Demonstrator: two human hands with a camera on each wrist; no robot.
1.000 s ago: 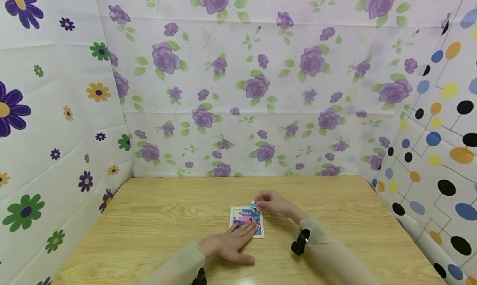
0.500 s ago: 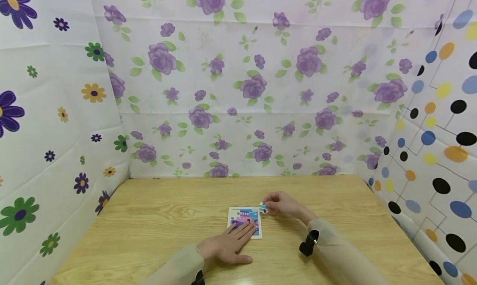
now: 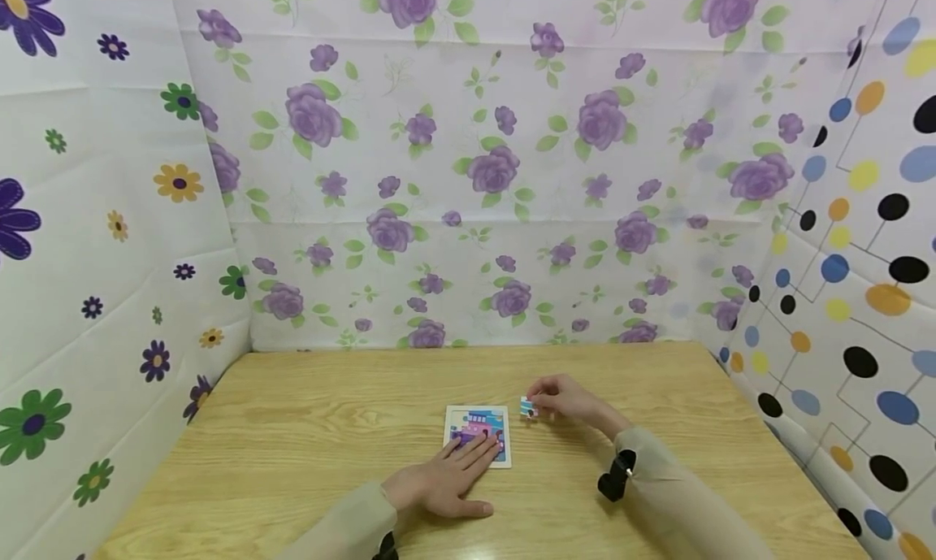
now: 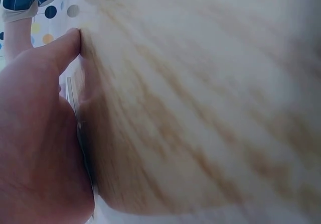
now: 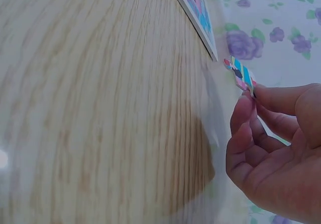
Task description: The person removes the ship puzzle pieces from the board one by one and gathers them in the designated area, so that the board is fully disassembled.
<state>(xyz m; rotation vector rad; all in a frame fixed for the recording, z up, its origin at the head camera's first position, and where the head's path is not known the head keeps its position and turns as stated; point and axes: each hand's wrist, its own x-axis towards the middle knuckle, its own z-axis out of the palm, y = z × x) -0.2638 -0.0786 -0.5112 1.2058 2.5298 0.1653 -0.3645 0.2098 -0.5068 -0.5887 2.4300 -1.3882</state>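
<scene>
A small square jigsaw puzzle point(image 3: 475, 421) in a white frame lies on the table, its picture pink, purple and blue. My left hand point(image 3: 455, 479) rests on its lower part with straight fingers, covering some of the picture. To the right of the frame, my right hand point(image 3: 569, 399) pinches a puzzle piece point(image 3: 527, 408) between thumb and fingers. In the right wrist view the piece point(image 5: 241, 73), striped blue and white with dark and pink patches, is held off the table, apart from the frame's corner. The left wrist view shows mostly the left hand point(image 4: 42, 128) and blurred wood.
The wooden table point(image 3: 329, 430) runs back to a curtain point(image 3: 453, 284) with purple roses. Flowered cloth point(image 3: 132, 300) hangs on the left, dotted cloth point(image 3: 841, 340) on the right. A black band point(image 3: 616, 475) with a small device sits on the right wrist.
My right hand has drawn the puzzle piece from above the frame's upper right corner out to the right. My left hand has stayed on the puzzle; the head view has shifted slightly.
</scene>
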